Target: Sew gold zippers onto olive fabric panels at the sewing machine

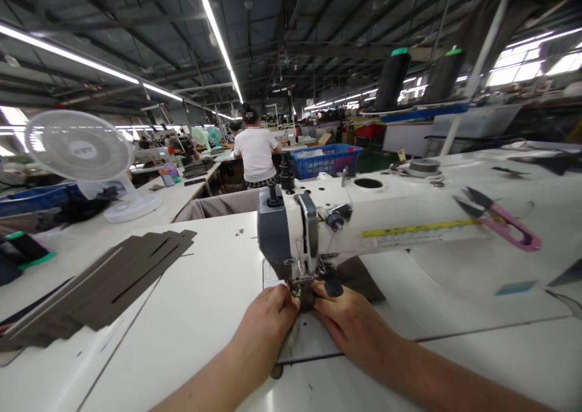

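Observation:
A white sewing machine (386, 218) stands before me, its needle area just beyond my fingers. My left hand (273, 315) is closed with thumb and fingers pinched on a dark olive fabric piece (361, 279), left of the presser foot (297, 283). On the other side, my right hand (343, 315) presses bent fingers onto the same fabric, close to the foot. The fabric runs under the machine head and spreads out to the right behind my right hand. My fingertips and the fabric edge between them are partly hidden.
Overlapping dark fabric panels (104, 291) lie on the table at left. A white fan (82, 151) stands behind them. Pink-handled thread snips (504, 221) rest on the machine arm. Farther off are a blue crate (325, 160) and a person in a white shirt (258, 151).

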Tool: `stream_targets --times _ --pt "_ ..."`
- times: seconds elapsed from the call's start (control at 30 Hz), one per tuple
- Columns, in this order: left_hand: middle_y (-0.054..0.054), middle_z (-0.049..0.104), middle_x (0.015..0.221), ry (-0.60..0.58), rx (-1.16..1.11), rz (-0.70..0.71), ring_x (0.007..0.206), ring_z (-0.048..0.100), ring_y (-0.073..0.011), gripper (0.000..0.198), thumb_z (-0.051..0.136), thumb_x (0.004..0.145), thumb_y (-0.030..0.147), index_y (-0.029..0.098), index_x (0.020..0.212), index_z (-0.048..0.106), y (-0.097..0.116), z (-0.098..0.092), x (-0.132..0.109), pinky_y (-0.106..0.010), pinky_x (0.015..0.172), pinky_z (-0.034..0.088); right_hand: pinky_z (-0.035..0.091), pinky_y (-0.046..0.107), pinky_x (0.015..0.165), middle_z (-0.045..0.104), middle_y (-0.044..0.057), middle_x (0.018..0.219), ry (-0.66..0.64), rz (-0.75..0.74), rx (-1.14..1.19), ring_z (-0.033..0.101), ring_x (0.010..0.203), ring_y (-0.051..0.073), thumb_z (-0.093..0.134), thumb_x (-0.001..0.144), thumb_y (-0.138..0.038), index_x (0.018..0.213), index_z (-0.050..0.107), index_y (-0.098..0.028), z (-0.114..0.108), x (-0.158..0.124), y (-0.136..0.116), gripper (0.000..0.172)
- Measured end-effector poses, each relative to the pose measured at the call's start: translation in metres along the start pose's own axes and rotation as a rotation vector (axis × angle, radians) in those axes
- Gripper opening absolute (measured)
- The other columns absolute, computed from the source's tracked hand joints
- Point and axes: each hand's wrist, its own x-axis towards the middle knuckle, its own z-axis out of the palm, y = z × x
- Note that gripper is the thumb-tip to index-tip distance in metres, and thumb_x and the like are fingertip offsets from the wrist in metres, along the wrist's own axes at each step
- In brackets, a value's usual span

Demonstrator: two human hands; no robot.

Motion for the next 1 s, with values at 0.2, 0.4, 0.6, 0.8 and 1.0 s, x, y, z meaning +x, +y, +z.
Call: stream_targets --times 0.2,0.4,0.6,0.8,1.0 --pt "-0.007 0.057 0.083 -0.031 0.01 -0.023 0.078 0.056 -0.0185 0.018 0.04 0.089 0.016 0.014 0.091 0.059 0.0 -0.001 -0.005 -0.03 0.07 0.051 0.05 0.033 0.08 0.065 0.008 0.094 0.169 -0.028 -0.034 0.061 0.09 0.02 0.043 0.087 -0.017 0.097 0.062 -0.019 0.003 -0.005 0.001 0.021" --pt "-0.006 0.057 0.081 -0.026 -0.017 -0.049 0.074 0.056 -0.017 0.015 0.045 0.087 0.014 0.016 0.086 0.059 0.0 0.001 -0.003 -0.028 0.067 0.051 0.054 0.032 0.077 0.067 0.01 0.094 0.132 -0.142 -0.085 0.064 0.086 0.019 0.037 0.089 -0.012 0.094 0.064 -0.014 0.007 0.0 -0.001 0.027" --pt "-0.007 0.058 0.08 -0.02 -0.002 -0.026 0.071 0.057 -0.0164 0.019 0.042 0.088 0.014 0.015 0.081 0.06 -0.003 0.003 -0.001 -0.028 0.065 0.051 0.053 0.033 0.082 0.067 0.011 0.098 0.105 -0.122 -0.08 0.064 0.089 0.019 0.037 0.091 -0.015 0.093 0.064 -0.014 0.01 0.001 0.003 0.027" --pt "-0.006 0.058 0.079 -0.036 0.02 -0.024 0.07 0.058 -0.0165 0.019 0.043 0.088 0.014 0.015 0.082 0.06 -0.007 0.004 -0.002 -0.028 0.065 0.052 0.053 0.034 0.081 0.067 0.011 0.097 0.096 -0.118 -0.102 0.063 0.09 0.021 0.035 0.091 -0.016 0.088 0.065 -0.013 0.01 0.002 0.004 0.031" --pt "-0.006 0.058 0.08 -0.021 -0.026 -0.048 0.071 0.059 -0.0163 0.013 0.049 0.083 0.009 0.014 0.085 0.061 -0.007 0.005 -0.003 -0.028 0.066 0.053 0.052 0.033 0.08 0.067 0.011 0.096 0.094 -0.088 -0.102 0.063 0.09 0.02 0.035 0.091 -0.016 0.089 0.065 -0.014 0.012 0.002 0.005 0.03"
